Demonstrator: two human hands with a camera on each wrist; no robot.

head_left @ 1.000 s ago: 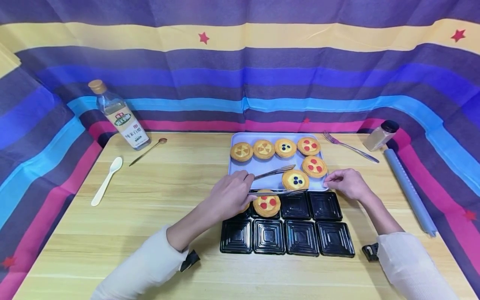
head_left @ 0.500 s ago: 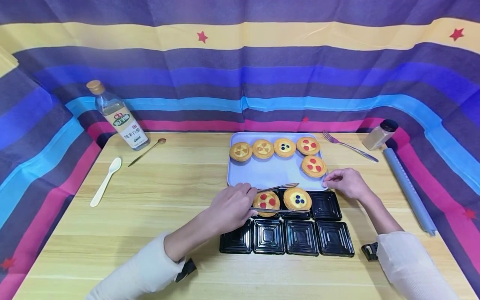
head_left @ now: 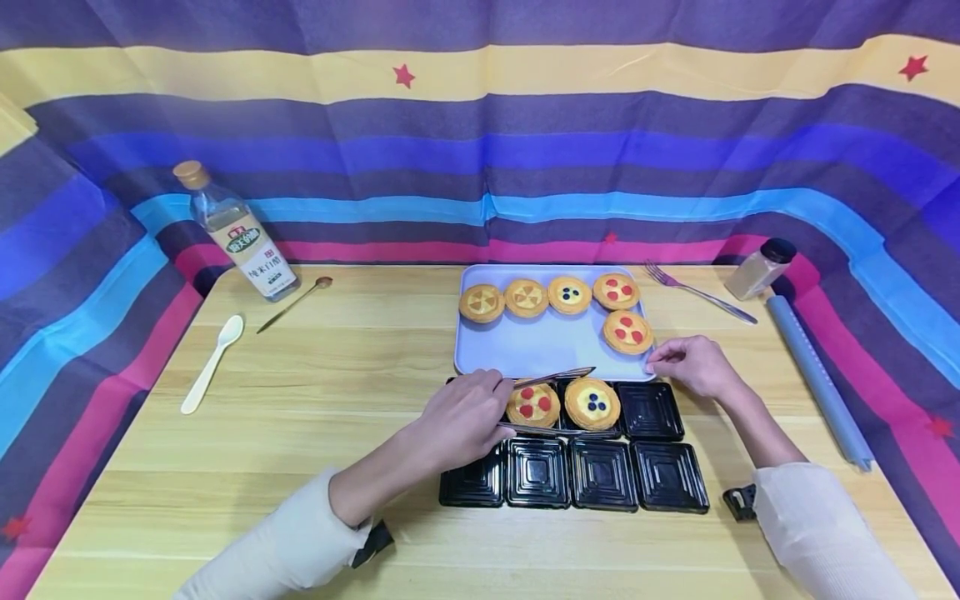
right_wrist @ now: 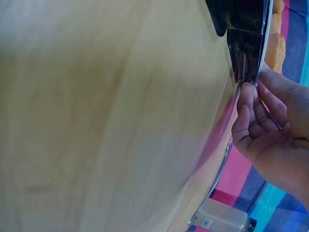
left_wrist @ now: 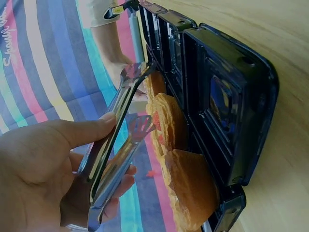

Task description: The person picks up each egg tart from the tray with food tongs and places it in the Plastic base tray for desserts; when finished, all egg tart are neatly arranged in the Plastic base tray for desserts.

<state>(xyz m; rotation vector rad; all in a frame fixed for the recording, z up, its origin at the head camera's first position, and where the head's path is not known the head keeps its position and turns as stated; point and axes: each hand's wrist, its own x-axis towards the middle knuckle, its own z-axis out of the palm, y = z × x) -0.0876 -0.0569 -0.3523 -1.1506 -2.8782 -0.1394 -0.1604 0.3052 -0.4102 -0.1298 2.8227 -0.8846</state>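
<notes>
My left hand point(head_left: 467, 417) holds metal tongs point(left_wrist: 108, 159), thumb on one arm and fingers on the other. In the head view the tongs' spread arms lie on either side of a tart with blueberries point(head_left: 592, 404), which sits in a back-row compartment of the black plastic trays point(head_left: 600, 475). To its left is a tart with red fruit pieces point(head_left: 533, 405). Another tart point(left_wrist: 190, 188) shows nearest in the left wrist view; my left hand hides it in the head view. My right hand point(head_left: 693, 367) pinches the front right corner of the lilac tray point(head_left: 525, 346).
Several tarts point(head_left: 527, 297) lie along the lilac tray's back and right side. A fork point(head_left: 701, 293), a seasoning jar point(head_left: 761, 270) and a grey-blue roll point(head_left: 819, 383) lie at right. At left are a vinegar bottle point(head_left: 243, 237), a small long-handled spoon point(head_left: 294, 305) and a white spoon point(head_left: 213, 362).
The blueberry tart has come off the lilac tray's front edge into the black compartment with the tongs. Since then the tongs' arms have spread slightly. My right hand has stayed put.
</notes>
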